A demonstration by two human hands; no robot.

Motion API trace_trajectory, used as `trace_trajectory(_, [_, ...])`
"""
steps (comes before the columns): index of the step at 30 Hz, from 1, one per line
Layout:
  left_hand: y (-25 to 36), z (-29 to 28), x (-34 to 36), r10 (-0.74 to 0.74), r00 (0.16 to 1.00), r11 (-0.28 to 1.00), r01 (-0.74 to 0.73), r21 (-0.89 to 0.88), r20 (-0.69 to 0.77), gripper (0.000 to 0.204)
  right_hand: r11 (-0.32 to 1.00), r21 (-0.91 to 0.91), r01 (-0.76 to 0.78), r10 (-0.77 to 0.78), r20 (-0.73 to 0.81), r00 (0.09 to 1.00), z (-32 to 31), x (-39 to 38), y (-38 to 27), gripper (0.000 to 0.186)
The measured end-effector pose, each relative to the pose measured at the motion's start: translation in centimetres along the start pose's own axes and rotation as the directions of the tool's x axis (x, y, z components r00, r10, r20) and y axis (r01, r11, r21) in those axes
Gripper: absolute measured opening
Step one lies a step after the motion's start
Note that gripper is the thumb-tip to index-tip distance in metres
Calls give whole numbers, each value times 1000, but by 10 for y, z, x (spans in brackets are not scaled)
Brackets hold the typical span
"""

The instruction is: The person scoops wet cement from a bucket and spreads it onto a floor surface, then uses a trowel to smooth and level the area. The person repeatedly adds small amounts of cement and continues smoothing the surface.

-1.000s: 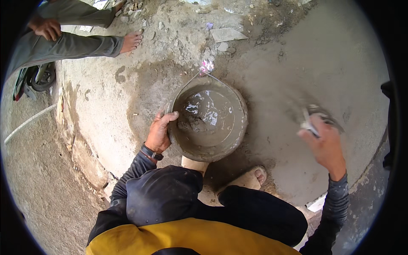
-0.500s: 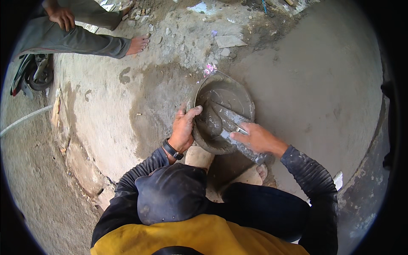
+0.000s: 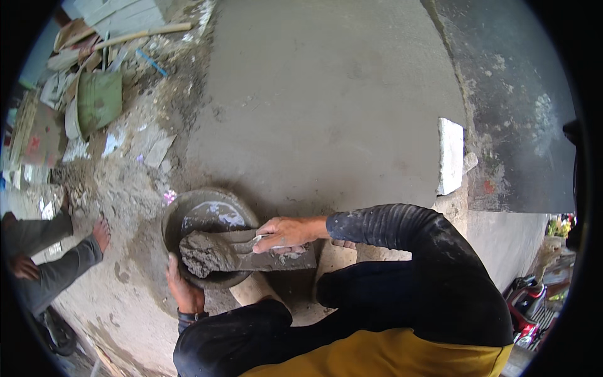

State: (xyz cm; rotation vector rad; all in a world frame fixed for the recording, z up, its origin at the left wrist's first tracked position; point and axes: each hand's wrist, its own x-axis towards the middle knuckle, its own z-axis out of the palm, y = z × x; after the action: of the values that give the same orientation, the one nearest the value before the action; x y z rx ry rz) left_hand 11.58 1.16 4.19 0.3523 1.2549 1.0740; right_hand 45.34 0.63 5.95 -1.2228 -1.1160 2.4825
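A round mortar bucket, grey with cement, stands just left of my feet. My left hand grips its near left rim, the wrist wearing a dark band. In my right hand is the handle of a long, flat plastering trowel. The blade lies level across the bucket's near right rim. A lumpy heap of wet mortar rests on its left end, over the bucket mouth. Wet, shiny mix shows further inside. My right fingers wrap the handle, and part of it is hidden beneath them.
Smoothed wet cement spreads ahead. A pale block sits at its right edge. To the far left are a green bucket, rubble and a wooden handle. Another person's leg is at left; a red motorbike stands lower right.
The view has turned right. The trowel, which was dipped slanting into the bucket, now lies level with a heap of mortar on it. My left hand stays on the rim.
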Motion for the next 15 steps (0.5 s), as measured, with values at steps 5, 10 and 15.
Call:
trace_trajectory(5, [10, -33, 14, -81, 980, 996, 86, -18, 181, 49, 993, 58, 104, -90, -211, 973, -59, -73, 6, 48])
trace_trajectory(10, [12, -58, 19, -102, 992, 995, 102, 3, 81, 54, 943, -260, 206, -326, -600, 731, -138, -137, 16, 62])
trace_trajectory(15, [8, -81, 29, -157, 975, 987, 162, -18, 154, 56, 442, -602, -666, -495, -782, 379, -249, -99, 18, 46])
